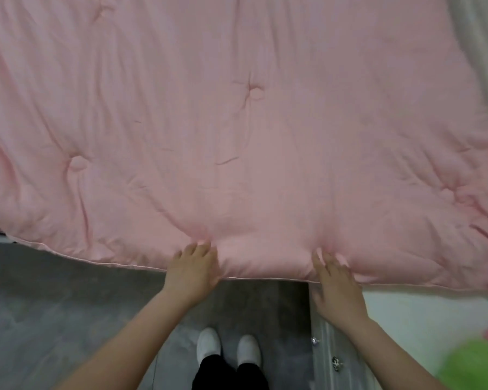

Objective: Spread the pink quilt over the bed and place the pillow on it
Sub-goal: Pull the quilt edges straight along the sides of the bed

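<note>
Along the near edge of the bed, both hands are gripping the pink quilt (237, 122): left hand (193, 270) and right hand (337, 291), fingers bunching its hem. Soft, puffy and light-looking, it probably handles best from this edge.

Nothing readable is showing anywhere — no words, labels, brands or numbers are appearing on anything.

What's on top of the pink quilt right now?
Only the left hand and right hand, gripping the pink quilt at its near edge. No pillow is visible on it. The bed underneath is covered.
</note>
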